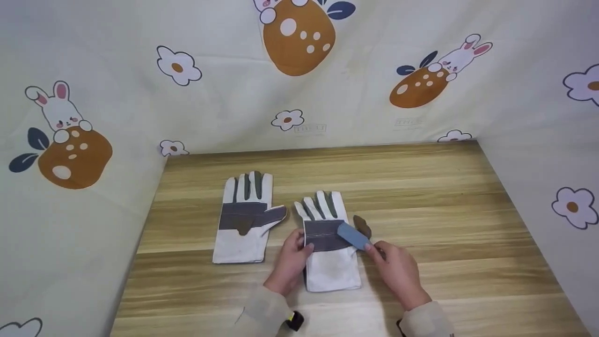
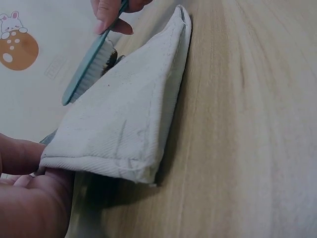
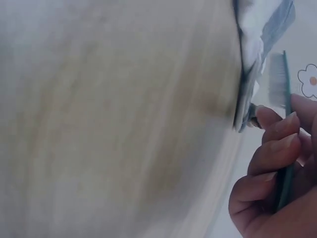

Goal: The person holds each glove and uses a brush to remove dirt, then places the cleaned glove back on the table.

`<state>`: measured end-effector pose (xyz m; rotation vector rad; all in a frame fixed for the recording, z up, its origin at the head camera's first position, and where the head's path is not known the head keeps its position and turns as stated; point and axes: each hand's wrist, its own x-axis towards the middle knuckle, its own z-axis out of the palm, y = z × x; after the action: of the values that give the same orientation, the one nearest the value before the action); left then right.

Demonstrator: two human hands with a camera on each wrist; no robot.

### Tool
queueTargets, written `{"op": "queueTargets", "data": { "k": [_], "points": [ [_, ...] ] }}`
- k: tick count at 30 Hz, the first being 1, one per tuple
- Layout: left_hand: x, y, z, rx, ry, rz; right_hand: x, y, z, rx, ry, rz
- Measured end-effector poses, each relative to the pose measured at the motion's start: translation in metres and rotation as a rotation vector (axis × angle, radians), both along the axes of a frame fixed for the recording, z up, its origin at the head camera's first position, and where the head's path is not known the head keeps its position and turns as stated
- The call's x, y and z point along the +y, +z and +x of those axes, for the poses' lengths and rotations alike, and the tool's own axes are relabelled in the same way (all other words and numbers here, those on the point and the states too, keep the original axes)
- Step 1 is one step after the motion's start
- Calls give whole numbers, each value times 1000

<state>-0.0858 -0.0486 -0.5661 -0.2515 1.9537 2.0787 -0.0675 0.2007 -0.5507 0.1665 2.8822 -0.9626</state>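
Leaves wide room on the table [image 1: 449, 196] toward the right edge, with the far glove [image 1: 241, 245] nearer the left. Pinches the near glove [image 1: 332, 271] at its left edge in the left hand [image 1: 291, 260]; clamps the brush [image 1: 353, 236] in the right hand [image 1: 398, 271], with its head over the palm.

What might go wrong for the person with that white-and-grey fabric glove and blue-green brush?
The white-and-grey fabric glove may twist or slide, since the left hand grips it at its edge. The pale-bristled blue-green brush, held by its handle in the right hand, might snag the dark brown piece close beside it.
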Motion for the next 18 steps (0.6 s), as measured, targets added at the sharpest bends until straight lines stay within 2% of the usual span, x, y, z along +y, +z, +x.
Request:
{"op": "queueTargets", "data": {
  "k": [11, 18],
  "points": [
    [-1, -3, -5, -76, -16, -29, 14, -1, -4, -21, -43, 35],
    [-1, -2, -4, -46, -13, -19, 21, 1, -6, 1, -65, 45]
  ]
}}
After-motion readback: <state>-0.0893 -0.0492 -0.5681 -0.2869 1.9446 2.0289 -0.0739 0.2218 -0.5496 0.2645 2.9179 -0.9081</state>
